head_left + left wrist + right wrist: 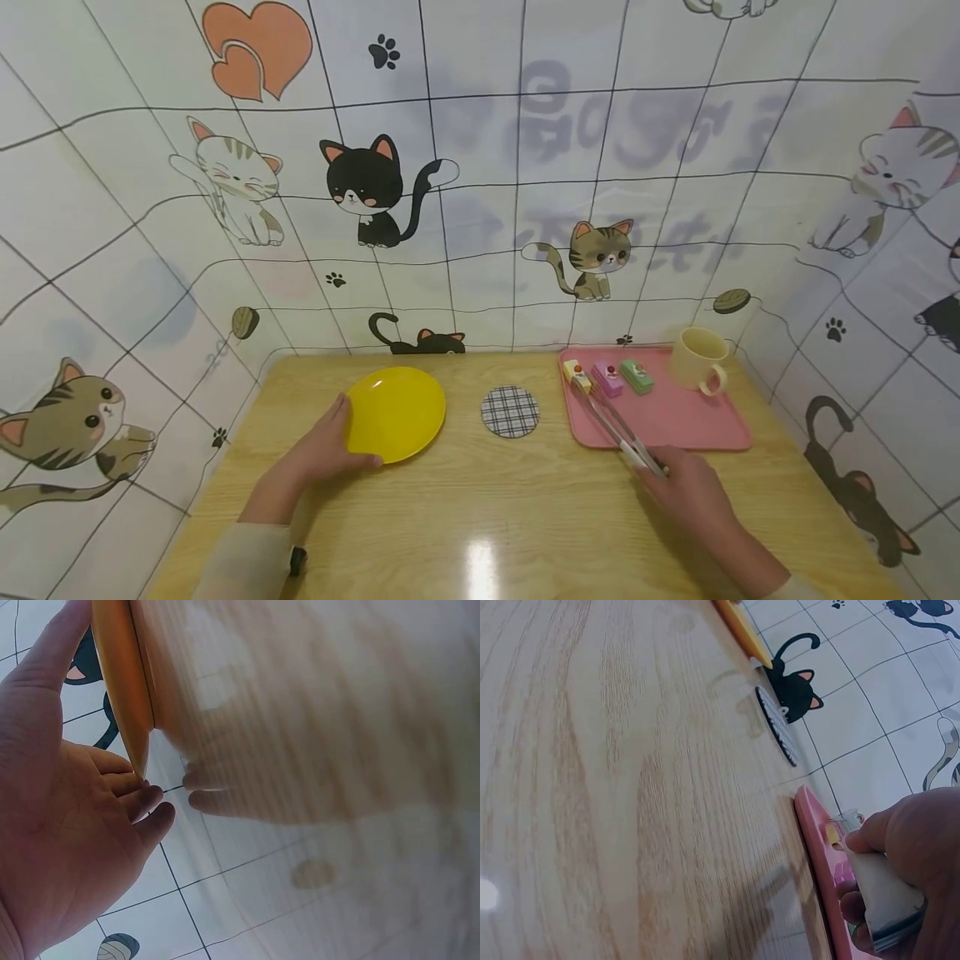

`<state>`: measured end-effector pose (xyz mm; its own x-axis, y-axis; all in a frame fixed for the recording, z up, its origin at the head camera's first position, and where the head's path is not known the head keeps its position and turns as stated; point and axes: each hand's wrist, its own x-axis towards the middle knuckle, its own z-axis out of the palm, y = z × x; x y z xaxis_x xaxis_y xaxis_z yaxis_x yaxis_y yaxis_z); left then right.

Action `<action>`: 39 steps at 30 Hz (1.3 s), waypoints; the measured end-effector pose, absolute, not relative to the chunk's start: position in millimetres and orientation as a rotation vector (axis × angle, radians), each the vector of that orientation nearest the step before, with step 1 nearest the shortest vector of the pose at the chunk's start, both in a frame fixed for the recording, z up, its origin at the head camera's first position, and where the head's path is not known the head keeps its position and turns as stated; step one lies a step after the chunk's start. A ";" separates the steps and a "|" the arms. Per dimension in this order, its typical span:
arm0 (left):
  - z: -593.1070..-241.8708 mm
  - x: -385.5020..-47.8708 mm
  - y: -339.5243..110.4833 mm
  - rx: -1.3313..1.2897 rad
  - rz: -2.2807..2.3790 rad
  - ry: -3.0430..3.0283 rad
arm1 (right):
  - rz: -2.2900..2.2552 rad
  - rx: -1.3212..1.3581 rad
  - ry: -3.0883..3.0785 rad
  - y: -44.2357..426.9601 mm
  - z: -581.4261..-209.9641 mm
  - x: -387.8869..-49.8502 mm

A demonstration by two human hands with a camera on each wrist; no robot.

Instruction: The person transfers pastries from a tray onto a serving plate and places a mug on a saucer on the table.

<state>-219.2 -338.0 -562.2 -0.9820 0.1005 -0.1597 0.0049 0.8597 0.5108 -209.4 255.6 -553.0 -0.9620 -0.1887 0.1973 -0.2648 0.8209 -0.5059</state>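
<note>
Here's the yellow toy cake slice (576, 372), the leftmost of three, at the far-left corner of the pink tray (693, 425), and the metal tongs (632, 451) have their tips right down at its near end! Are they pinching it? Can't tell from here; the tips stand a little apart, with the slice about between them.

It looks a light, firm little block, probably smooth enough to skid in metal tips, and that red-topped decoration looks like the part to spare. Low on the two long sides would be the sure hold, with a gentle squeeze.

Back along the tongs, and the right hand (688, 490) grips them by the pale handle end, thumb on one side, fingers round the other. Just right of the yellow slice sits the purple toy cake slice (607, 379), then the green one (637, 377), and over in the far-right corner a cream mug (692, 357), handle towards the near right.

Left of the tray, the round checked coaster (510, 411) lies on the wood-grain table (465, 500). Further left, the yellow plate (399, 412), and the left hand (328, 450) holds its rim, thumb along the near edge, fingers at the left side. Behind it all, a cat-print backdrop (480, 283)!
</note>
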 end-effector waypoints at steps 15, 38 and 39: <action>-562.1 -224.3 -333.8 0.088 0.796 2.842 | 0.826 0.455 -2.748 245.9 -547.2 -213.6; -560.7 -219.6 -337.7 0.086 0.782 2.854 | 0.818 0.746 -2.740 168.7 -533.3 -237.7; -560.5 -219.1 -337.4 0.079 0.785 2.850 | 0.816 0.760 -2.746 165.1 -533.4 -238.3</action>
